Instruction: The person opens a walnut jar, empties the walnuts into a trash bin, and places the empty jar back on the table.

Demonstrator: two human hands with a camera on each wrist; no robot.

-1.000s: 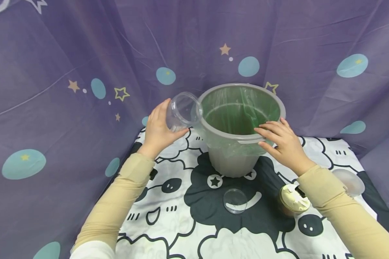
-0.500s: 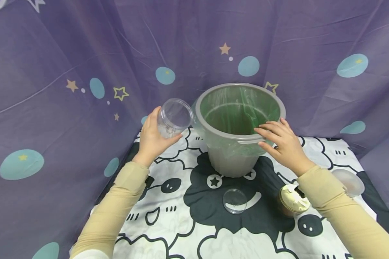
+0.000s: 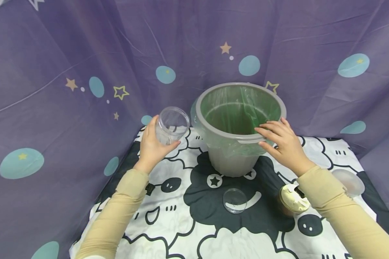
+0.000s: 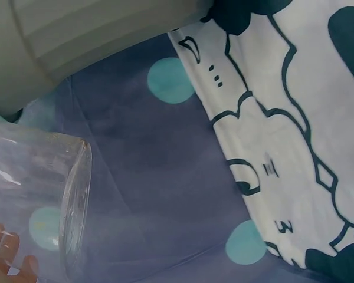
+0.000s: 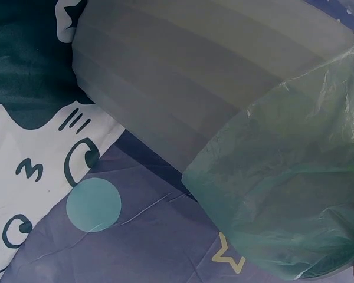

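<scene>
My left hand [image 3: 151, 148] grips a clear plastic jar [image 3: 171, 129] to the left of the bin, its round mouth tilted up and toward the head camera. In the left wrist view the jar [image 4: 29, 183] shows see-through walls, with fingertips [image 4: 5, 250] visible at the lower left. A grey bin [image 3: 230, 163] stands upright, lined with a thin green bag [image 3: 240, 104] folded over its rim. On the right side of that rim rests my right hand [image 3: 284, 145], fingers fairly straight. The right wrist view shows the bin's wall [image 5: 183, 76] and the overhanging bag [image 5: 283, 183].
A clear round lid [image 3: 235, 201] lies on the cartoon-print cloth [image 3: 168, 230] in front of the bin. Farther right are a jar with a creamy yellow-white top [image 3: 294, 199] and a translucent whitish round piece [image 3: 349, 181]. A purple curtain [image 3: 188, 32] hangs behind.
My left hand has drawn the clear jar left and down, away from the bin's rim, and its mouth has turned upward. The right hand stays on the rim.
</scene>
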